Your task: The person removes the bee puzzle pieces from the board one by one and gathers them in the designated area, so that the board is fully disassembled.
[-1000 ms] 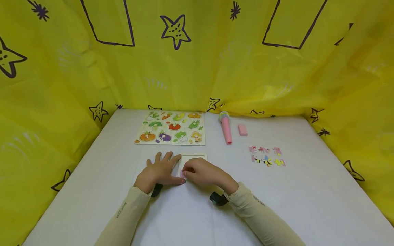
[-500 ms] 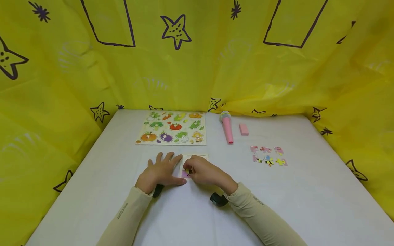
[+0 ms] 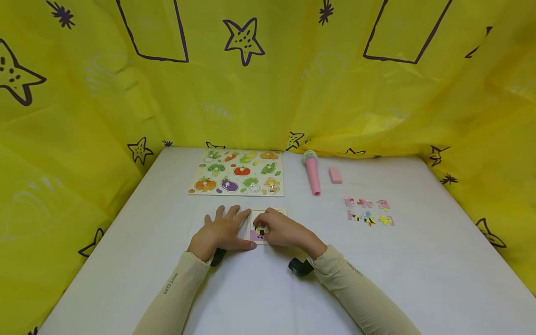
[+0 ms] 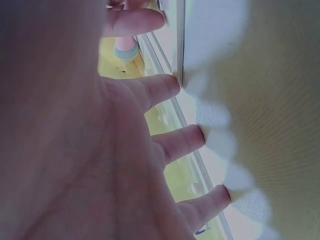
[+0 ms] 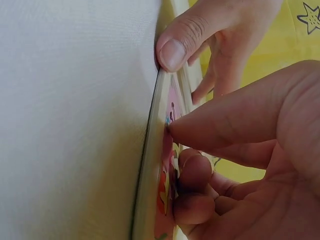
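A small puzzle tray with a pale rim lies between my hands. A pink puzzle piece with a yellow-and-black figure sits in its lower left part. My left hand is spread flat beside the tray, thumb on its lower left corner and a fingertip at its left edge. My right hand is over the tray, fingers curled, thumb and fingers pinching at a piece. In the right wrist view, the right thumb touches the pink printed surface; the fingers hide part of it.
Several loose puzzle pieces lie in two rows at right. Behind the tray is a vegetable peg board; right of it lie a pink toy microphone and a pink block. Yellow cloth encloses the table.
The right thumb has shifted rightward, so more of the pink piece shows in the tray's lower left. The left hand stays in place. The view shifts slightly.
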Demonstrator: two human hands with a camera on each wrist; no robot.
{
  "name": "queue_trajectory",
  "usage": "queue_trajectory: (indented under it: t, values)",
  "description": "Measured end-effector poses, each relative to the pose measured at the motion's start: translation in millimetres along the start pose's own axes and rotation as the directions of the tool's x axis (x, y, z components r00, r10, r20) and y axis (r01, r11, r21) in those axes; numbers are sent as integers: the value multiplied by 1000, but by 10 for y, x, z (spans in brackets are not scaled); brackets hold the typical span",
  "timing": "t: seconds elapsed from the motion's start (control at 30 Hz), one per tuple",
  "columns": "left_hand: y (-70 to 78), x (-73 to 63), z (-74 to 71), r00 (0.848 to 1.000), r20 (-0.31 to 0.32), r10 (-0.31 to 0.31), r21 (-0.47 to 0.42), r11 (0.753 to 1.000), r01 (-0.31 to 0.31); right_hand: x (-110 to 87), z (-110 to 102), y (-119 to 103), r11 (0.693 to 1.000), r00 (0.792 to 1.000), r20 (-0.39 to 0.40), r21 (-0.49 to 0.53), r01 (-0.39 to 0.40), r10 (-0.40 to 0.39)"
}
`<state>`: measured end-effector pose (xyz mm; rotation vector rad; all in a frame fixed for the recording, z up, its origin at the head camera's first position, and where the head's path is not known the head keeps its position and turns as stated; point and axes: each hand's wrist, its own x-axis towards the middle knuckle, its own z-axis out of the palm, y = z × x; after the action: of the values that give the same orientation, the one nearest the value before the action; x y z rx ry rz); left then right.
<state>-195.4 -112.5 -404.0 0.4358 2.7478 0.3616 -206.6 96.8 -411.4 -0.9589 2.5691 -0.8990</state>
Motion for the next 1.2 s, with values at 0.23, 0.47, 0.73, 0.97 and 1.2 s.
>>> queue_trajectory:
  t: [0.23, 0.47, 0.73, 0.97, 1.2]
  values:
    - [1, 3, 0, 1000, 6, -3, 0, 1000, 3, 34, 26, 43, 1000, 1000, -1, 21, -3, 3]
    - [-2, 10, -9, 1000, 7, 6, 3, 1000, -6, 16, 34, 0, 999, 1000, -16, 26, -21, 22]
    - [10, -7, -21, 1000, 11, 3, 13, 1000, -3, 12, 45, -4, 999, 998, -56, 38, 10, -8]
    - [9, -2, -13, 1000, 14, 4, 28, 1000, -5, -2, 66, -28, 990, 989, -145, 134, 37, -17]
    - [2, -2, -8, 1000, 8, 11, 8, 1000, -11, 2, 138, -40, 972, 978, -207, 225, 68, -21]
